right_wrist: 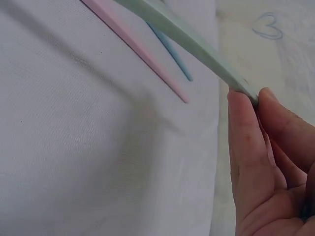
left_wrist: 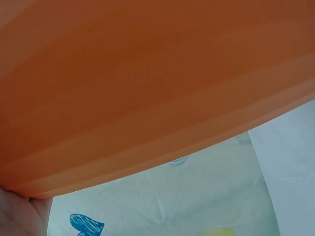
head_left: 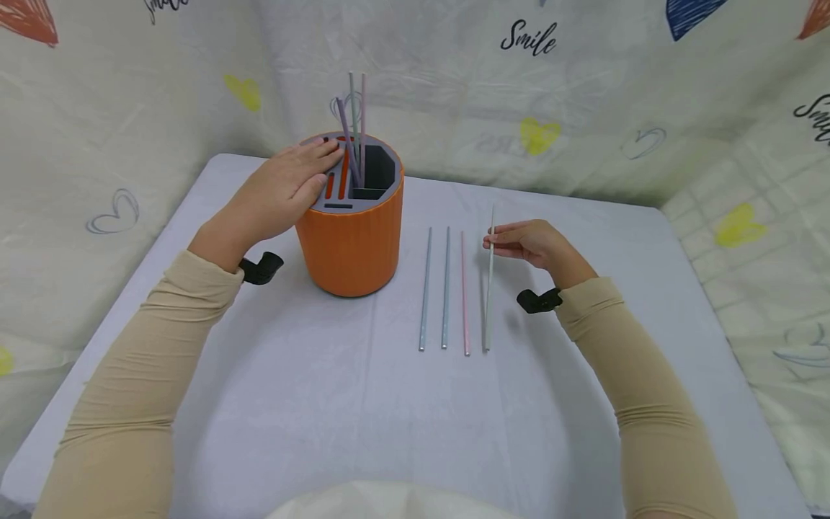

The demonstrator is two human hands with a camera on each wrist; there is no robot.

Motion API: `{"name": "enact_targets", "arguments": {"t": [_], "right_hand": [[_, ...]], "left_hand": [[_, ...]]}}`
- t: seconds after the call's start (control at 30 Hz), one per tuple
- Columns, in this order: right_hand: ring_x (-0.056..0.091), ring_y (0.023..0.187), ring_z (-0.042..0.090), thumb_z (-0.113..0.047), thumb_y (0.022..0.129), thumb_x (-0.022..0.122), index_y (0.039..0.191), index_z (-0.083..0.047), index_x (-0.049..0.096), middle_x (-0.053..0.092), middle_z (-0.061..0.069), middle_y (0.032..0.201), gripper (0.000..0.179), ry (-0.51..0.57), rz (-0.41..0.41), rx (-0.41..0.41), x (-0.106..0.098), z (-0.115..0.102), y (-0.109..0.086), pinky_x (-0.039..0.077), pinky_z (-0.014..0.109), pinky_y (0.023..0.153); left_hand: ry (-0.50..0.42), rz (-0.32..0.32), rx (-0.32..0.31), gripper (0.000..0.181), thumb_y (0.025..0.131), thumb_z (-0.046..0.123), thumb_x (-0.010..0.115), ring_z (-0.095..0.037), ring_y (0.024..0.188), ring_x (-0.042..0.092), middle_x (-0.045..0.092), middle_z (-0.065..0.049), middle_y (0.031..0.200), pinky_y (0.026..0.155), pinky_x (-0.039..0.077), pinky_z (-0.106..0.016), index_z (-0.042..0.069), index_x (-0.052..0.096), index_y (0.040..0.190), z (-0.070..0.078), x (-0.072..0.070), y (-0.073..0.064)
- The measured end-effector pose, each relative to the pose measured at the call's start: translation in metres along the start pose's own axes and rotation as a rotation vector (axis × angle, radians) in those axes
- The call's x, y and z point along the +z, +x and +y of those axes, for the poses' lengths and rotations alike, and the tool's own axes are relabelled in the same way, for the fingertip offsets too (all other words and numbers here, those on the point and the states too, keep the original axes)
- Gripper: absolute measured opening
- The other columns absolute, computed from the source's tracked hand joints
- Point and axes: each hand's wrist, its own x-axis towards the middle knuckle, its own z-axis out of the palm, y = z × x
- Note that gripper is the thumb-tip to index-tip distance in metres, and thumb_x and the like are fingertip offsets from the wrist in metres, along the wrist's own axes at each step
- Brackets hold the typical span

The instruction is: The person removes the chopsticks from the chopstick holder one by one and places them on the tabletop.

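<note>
A round orange knife and utensil holder [head_left: 350,249] stands at the back left of the table. On its grey slotted top rests my left hand [head_left: 292,180], fingers laid over the left part. Several thin chopsticks [head_left: 354,137] stick up from the open compartment. My right hand [head_left: 528,241] pinches a pale green chopstick [head_left: 491,288] near its far end, between thumb and fingertips. In the right wrist view the green chopstick [right_wrist: 197,46] slants above the cloth. Left of it lie a pink chopstick [head_left: 464,303] and two blue chopsticks [head_left: 445,295], roughly parallel.
A white cloth covers the table [head_left: 363,404]. Printed curtains [head_left: 454,94] hang close behind the table and at both sides. In the left wrist view the holder's orange wall [left_wrist: 157,88] fills most of the picture.
</note>
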Motion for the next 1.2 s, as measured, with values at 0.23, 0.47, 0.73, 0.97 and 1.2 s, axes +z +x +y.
{"name": "enact_targets", "arguments": {"t": [0.23,0.47,0.73,0.97,1.2], "right_hand": [[0.070,0.083,0.016,-0.002,0.087,0.061,0.131,0.003,0.046,0.072,0.004,0.082,0.047,-0.013,0.034,0.057,0.001,0.005,0.010,0.056,0.027,0.080],[0.070,0.074,0.013,0.003,0.084,0.063,0.121,0.004,0.053,0.071,0.004,0.076,0.039,0.025,0.073,0.070,0.003,0.016,0.023,0.057,0.024,0.071],[0.068,0.064,0.011,0.004,0.080,0.066,0.095,0.001,0.063,0.068,0.002,0.070,0.015,-0.005,0.160,0.037,0.006,0.027,0.033,0.057,0.022,0.065],[0.067,0.057,0.009,-0.012,0.076,0.076,0.099,0.001,0.068,0.068,-0.001,0.062,0.028,-0.327,0.309,-0.029,0.010,0.028,0.034,0.056,0.021,0.062],[0.068,0.071,0.004,-0.017,0.081,0.071,0.117,0.002,0.063,0.071,0.010,0.100,0.041,-0.355,0.348,-0.195,0.025,0.013,0.024,0.056,0.022,0.075]], "left_hand": [[0.000,-0.005,-0.013,0.049,0.101,0.029,0.024,-0.019,0.144,0.010,0.021,-0.004,0.154,0.119,0.009,-0.036,0.011,0.028,0.146,0.001,0.000,0.001],[-0.002,-0.006,-0.009,0.049,0.101,0.029,0.022,-0.019,0.144,0.010,0.020,-0.004,0.154,0.119,0.009,-0.037,0.011,0.027,0.147,0.001,-0.002,0.000],[-0.004,-0.006,-0.007,0.049,0.101,0.028,0.022,-0.019,0.144,0.011,0.021,-0.004,0.154,0.119,0.009,-0.037,0.010,0.027,0.146,0.001,-0.001,0.000],[-0.006,0.001,-0.012,0.049,0.101,0.028,0.023,-0.020,0.144,0.011,0.022,-0.005,0.154,0.119,0.009,-0.037,0.010,0.028,0.146,0.003,0.000,-0.001],[-0.004,-0.002,-0.008,0.050,0.101,0.028,0.022,-0.020,0.144,0.011,0.021,-0.005,0.154,0.119,0.009,-0.036,0.010,0.027,0.146,0.003,0.000,-0.001]]}}
